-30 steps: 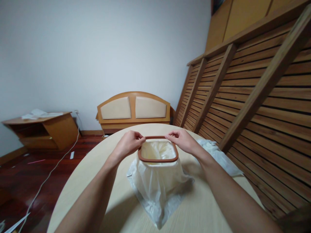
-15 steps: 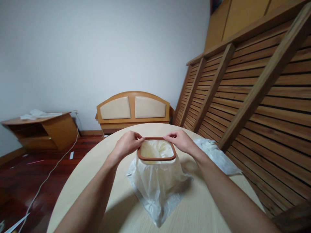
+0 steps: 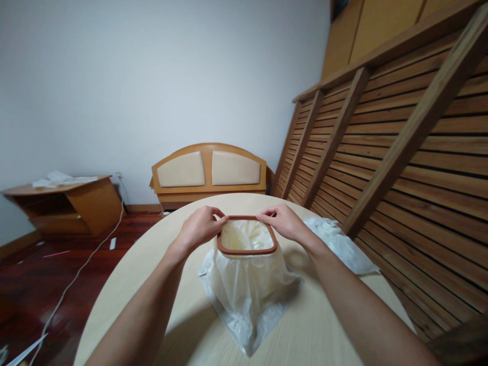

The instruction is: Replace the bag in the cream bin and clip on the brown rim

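Note:
A small bin stands on the round pale table (image 3: pixel 133 284), its sides hidden by a thin white plastic bag (image 3: pixel 247 290) that lines it and drapes over the outside. One corner of the bag hangs toward me. Around the bin's mouth sits a brown rounded-square rim ring (image 3: pixel 247 251), over the bag. My left hand (image 3: pixel 204 223) pinches the ring's far left corner between thumb and fingers. At the far right corner, my right hand (image 3: pixel 282 221) pinches it the same way.
A crumpled heap of white plastic bags (image 3: pixel 339 244) lies at the table's right edge. Slatted wooden panels (image 3: pixel 427 168) lean close on the right. Beyond the table stands a headboard (image 3: pixel 209 152); at left are a low cabinet (image 3: pixel 95 203) and a cable (image 3: pixel 76 279) on the floor.
Both hands keep their hold on the far corners of the ring. The ring has shifted very slightly; otherwise nothing visibly differs.

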The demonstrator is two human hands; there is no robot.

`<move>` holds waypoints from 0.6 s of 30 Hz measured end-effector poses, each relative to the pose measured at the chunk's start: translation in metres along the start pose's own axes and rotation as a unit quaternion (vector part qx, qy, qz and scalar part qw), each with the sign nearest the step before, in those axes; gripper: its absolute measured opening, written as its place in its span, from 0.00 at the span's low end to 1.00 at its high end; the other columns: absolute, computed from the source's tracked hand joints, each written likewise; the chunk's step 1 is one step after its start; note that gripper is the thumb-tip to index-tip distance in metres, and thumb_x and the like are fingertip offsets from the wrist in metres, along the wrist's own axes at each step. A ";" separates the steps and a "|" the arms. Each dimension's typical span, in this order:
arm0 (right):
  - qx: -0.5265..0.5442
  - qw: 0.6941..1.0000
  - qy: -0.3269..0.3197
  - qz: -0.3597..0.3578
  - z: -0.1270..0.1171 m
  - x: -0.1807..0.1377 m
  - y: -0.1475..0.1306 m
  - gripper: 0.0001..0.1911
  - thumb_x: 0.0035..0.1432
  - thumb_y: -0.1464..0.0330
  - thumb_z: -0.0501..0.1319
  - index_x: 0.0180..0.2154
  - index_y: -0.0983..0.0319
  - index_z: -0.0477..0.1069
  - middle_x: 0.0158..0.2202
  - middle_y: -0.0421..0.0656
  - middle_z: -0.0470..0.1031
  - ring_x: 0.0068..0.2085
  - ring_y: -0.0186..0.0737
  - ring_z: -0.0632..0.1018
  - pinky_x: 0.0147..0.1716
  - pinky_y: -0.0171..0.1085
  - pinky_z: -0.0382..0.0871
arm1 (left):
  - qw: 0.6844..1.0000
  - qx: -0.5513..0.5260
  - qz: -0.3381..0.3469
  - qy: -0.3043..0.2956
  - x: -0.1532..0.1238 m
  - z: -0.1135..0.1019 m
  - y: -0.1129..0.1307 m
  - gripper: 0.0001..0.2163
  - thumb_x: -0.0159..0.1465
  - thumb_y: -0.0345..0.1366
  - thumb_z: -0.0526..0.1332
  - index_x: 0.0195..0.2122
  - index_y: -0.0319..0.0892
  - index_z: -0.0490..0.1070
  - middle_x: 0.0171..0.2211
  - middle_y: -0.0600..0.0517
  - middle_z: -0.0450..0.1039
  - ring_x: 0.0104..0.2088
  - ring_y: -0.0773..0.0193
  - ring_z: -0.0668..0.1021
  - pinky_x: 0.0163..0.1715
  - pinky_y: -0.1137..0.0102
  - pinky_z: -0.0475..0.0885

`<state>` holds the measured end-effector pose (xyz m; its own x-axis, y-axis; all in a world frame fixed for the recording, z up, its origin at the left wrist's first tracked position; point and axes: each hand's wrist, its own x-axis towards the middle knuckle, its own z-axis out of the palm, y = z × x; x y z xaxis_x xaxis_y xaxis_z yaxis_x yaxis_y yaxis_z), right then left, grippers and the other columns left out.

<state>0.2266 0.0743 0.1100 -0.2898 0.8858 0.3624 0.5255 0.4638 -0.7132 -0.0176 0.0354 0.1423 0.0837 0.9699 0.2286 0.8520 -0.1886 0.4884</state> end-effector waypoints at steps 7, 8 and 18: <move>0.002 1.000 -0.023 -0.013 -0.001 -0.001 -0.003 0.16 0.57 0.59 0.62 0.31 0.64 0.82 0.30 0.45 0.82 0.33 0.43 0.79 0.33 0.37 0.68 | 1.000 -0.002 0.003 0.002 -0.001 0.000 0.000 0.17 0.61 0.48 0.60 0.40 0.42 0.80 0.27 0.47 0.80 0.27 0.57 0.79 0.26 0.71 0.63; 0.002 1.000 -0.025 -0.013 -0.001 -0.001 -0.003 0.16 0.57 0.60 0.62 0.31 0.65 0.82 0.30 0.45 0.82 0.33 0.43 0.79 0.33 0.37 0.68 | 1.000 -0.002 0.004 0.001 0.000 0.000 0.000 0.17 0.61 0.48 0.59 0.40 0.42 0.80 0.27 0.47 0.80 0.28 0.57 0.79 0.26 0.71 0.63; -0.014 1.000 -0.021 -0.012 -0.001 -0.002 -0.003 0.15 0.58 0.60 0.62 0.33 0.65 0.81 0.33 0.46 0.83 0.34 0.43 0.79 0.33 0.36 0.67 | 1.000 -0.002 0.017 0.012 0.001 0.003 -0.002 0.17 0.62 0.49 0.59 0.40 0.42 0.80 0.26 0.48 0.80 0.27 0.57 0.79 0.25 0.71 0.62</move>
<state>0.2269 0.0709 0.1117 -0.3353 0.8730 0.3543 0.5395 0.4862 -0.6875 -0.0176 0.0369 0.1390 0.1005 0.9590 0.2649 0.8469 -0.2222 0.4830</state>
